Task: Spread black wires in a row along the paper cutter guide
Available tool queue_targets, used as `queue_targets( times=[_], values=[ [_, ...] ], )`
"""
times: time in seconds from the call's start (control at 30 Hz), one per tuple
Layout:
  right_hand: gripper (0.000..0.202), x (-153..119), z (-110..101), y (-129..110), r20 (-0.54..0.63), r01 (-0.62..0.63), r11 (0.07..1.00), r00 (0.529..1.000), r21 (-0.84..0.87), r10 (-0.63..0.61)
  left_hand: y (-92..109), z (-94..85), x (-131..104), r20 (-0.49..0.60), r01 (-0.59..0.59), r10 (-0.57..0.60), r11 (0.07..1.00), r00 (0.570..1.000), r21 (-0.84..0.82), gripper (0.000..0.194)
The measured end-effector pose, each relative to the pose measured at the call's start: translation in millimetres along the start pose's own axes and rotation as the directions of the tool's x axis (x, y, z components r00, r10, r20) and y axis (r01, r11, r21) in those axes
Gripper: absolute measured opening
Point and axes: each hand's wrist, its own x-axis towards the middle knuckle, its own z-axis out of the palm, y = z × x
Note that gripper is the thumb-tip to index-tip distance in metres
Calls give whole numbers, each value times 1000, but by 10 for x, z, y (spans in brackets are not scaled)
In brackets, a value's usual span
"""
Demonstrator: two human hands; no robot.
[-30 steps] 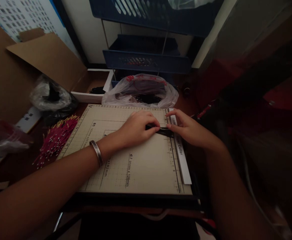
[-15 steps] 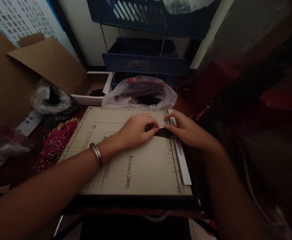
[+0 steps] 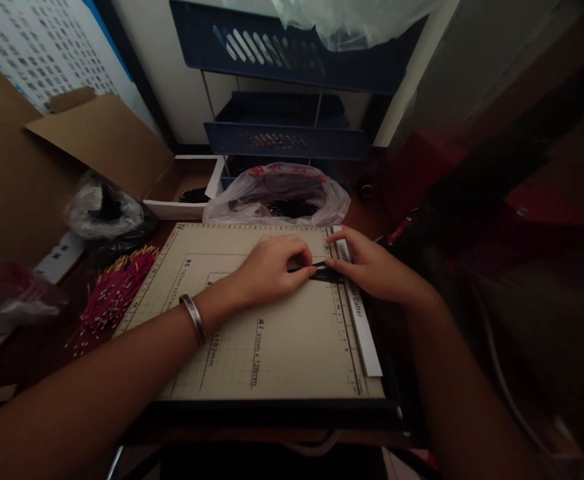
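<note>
A bundle of thin black cords [image 3: 328, 274] lies across the right side of a cream paper cutter board [image 3: 297, 340] marked with grid lines and sizes. My left hand [image 3: 281, 267], with a silver bangle on its wrist, pinches the cords between thumb and forefinger. Close by on the right, my right hand [image 3: 372, 267] reaches over the white strip [image 3: 362, 327] of the cutter. Its thumb touches the right part of the cords, while the forefinger is stretched out apart from it on the strip. The remaining right fingers are hidden.
Behind the board stands a white plastic bag [image 3: 339, 203] with dark pieces inside, beside an open cardboard box [image 3: 165, 212]. A pile of magenta cords with yellow ends [image 3: 115, 290] lies left. A blue tiered rack [image 3: 287, 140] rises at the back.
The whole view has shifted slightly, so things sit lower in the picture. My right thumb has come onto the cords near my left fingertips; my left hand keeps its pinch.
</note>
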Motion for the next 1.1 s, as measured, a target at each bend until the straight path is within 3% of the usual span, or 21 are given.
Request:
queue_targets(
  times=[0.63,0.9,1.1],
  values=[
    [51,11,-9,86,89,34,993,995,112,-45,7,29,14,-15,27,-27,999,1000,30,5],
    [42,23,19,37,49,-12,993,999,115,7,-6,34,-2,-7,-1,2,999,1000,44,4],
    [39,59,112,22,-108,-22,995,994,99,32,12,19,7,0,-26,26,998,1000,54,6]
  ],
)
